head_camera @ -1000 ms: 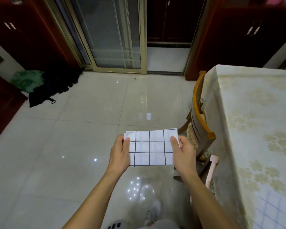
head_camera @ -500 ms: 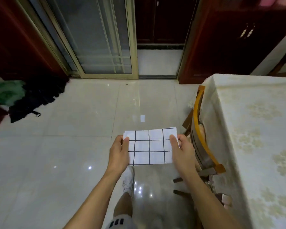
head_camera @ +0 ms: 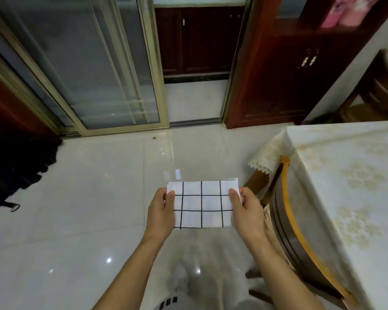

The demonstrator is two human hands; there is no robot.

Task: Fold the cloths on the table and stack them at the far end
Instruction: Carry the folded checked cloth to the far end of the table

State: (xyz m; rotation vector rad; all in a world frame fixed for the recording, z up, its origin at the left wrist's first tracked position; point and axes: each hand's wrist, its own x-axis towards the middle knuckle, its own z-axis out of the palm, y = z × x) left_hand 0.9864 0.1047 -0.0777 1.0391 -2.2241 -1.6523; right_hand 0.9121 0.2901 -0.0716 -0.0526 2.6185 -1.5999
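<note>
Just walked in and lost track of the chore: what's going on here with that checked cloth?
A person is holding a folded white cloth with a black grid out in front of them, over the tiled floor. The left hand pinches its left edge and the right hand pinches its right edge. The table with the cream tablecloth stands off to the right, with a wooden chair pushed against it. The cloth is folded but not yet set down on the table.

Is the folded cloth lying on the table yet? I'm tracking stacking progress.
No, both the left hand and right hand hold the folded cloth above the floor, left of the table.
</note>
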